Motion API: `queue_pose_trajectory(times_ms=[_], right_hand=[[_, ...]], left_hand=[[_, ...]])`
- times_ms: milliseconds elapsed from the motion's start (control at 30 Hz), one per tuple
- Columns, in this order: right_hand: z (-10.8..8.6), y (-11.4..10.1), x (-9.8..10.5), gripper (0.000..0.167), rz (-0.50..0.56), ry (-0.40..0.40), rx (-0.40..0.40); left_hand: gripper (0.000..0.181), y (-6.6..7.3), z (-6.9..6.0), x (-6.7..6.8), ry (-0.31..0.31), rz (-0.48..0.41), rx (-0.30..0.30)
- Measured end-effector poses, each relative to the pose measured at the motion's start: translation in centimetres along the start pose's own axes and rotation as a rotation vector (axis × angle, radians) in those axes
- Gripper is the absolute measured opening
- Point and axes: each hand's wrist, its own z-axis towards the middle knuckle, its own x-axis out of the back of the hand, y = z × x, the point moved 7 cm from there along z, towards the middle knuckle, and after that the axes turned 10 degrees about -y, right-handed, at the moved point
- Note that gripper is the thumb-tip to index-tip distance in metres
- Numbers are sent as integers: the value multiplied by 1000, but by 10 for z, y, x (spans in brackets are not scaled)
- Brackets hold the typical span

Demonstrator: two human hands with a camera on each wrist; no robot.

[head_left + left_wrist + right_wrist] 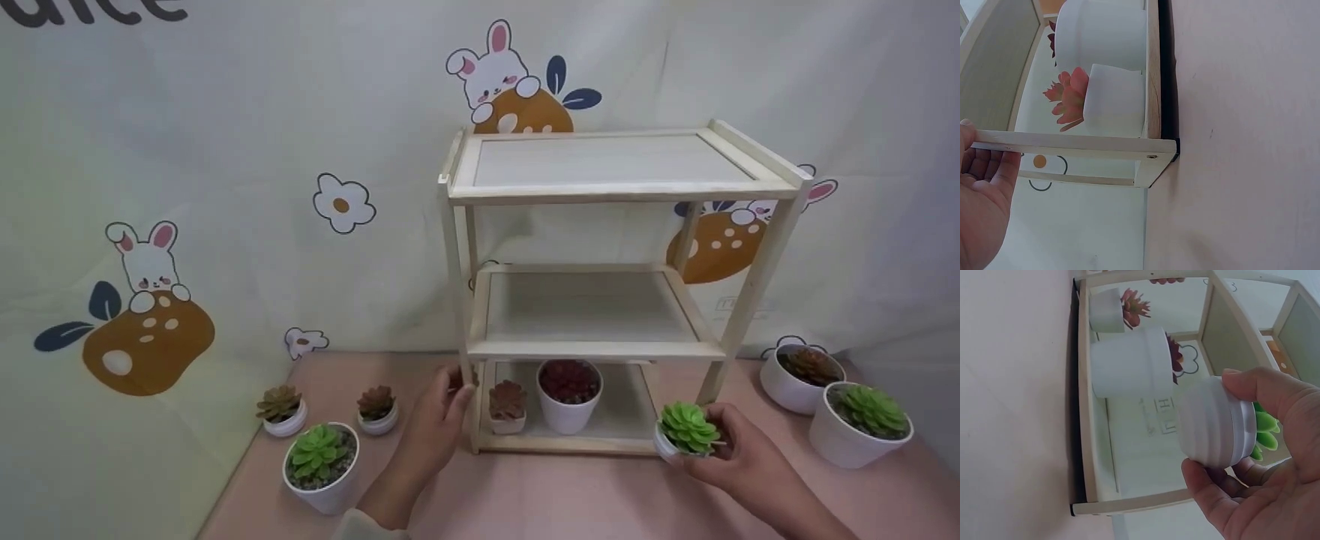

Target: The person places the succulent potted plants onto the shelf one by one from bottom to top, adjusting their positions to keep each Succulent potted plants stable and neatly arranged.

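My right hand pinches a small ribbed white pot with a bright green succulent, held in front of the rack's lower right corner. In the right wrist view, thumb and fingers of the hand lie on opposite sides of the pot. My left hand grips the left front post of the wooden rack, thumb on one side and fingers on the other in the left wrist view. On the bottom shelf stand a small pot with a pinkish succulent and a larger pot with a dark red one.
Left of the rack, two small potted succulents and a larger green one stand on the pink table. Two larger white pots stand at the right. A printed cloth hangs behind.
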Motion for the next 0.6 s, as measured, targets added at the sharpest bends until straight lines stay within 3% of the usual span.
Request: queue_pose_trajectory(times_ms=[200, 433, 600], right_hand=[[5, -1, -13, 70, 16, -1, 12], [9, -1, -24, 69, -7, 30, 25], [10, -2, -31, 67, 5, 35, 46]], left_hand=[[43, -1, 0, 0, -2, -10, 11], [46, 1, 1, -1, -3, -22, -42], [47, -1, 1, -2, -3, -26, -36]])
